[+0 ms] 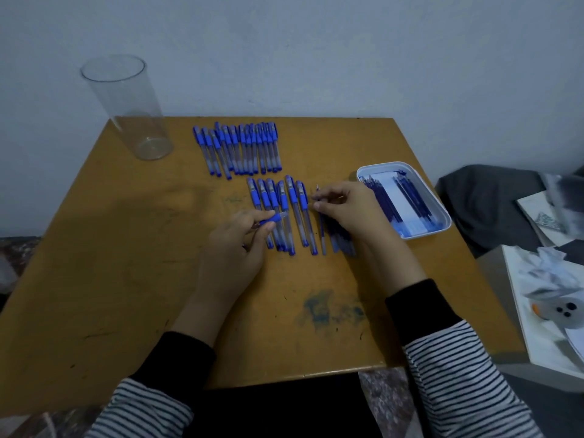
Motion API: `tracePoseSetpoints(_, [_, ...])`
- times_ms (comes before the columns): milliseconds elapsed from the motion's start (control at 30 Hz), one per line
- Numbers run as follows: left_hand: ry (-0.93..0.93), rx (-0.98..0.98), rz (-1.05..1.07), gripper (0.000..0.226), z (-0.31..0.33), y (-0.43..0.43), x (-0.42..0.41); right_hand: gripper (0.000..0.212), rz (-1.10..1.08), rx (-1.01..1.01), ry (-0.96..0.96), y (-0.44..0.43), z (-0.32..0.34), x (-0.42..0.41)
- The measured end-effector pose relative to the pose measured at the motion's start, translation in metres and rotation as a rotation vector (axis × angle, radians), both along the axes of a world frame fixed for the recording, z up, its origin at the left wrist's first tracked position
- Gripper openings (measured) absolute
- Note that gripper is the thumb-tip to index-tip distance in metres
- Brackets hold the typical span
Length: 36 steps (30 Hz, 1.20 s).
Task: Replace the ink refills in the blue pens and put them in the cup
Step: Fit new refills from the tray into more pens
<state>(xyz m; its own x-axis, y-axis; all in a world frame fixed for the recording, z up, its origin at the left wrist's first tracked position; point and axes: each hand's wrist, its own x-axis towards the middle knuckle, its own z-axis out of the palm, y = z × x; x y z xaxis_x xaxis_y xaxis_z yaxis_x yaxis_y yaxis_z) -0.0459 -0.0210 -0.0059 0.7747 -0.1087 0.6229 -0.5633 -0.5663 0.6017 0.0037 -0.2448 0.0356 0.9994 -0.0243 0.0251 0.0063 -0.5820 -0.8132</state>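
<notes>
Against a pale wall, my bench (126, 279) keeps pens sorted: left hand (235, 248) grasps a blue pen (271, 219), right hand (346, 207) pinches a refill (320, 222); cup (126, 105) waits upper left.

Left hand (235, 245) fingers pinched closed, right hand (346, 207) fingers curled in a pinch, both forearms outstretched

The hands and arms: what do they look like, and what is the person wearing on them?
Both the left hand and the right hand are bare, without gloves. Each arm wears a black-and-white striped sleeve ending in a long plain black cuff.
</notes>
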Motion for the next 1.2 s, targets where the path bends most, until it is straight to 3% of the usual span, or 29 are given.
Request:
tracePoseSetpoints(467, [0.012, 0.012, 0.009, 0.019, 0.004, 0.000, -0.002, 0.010, 0.008, -0.130, 0.052, 0.007, 0.001, 0.002])
tracePoseSetpoints(900, [0.052, 0.003, 0.018, 0.016, 0.014, -0.009, -0.007, 0.012, -0.092, 0.175, -0.068, -0.019, 0.007, -0.021])
tracePoseSetpoints(1200, [0.022, -0.028, -0.043, 0.021, 0.015, -0.047, -0.014, 0.015, -0.306, 0.208, 0.018, -0.091, 0.015, -0.029])
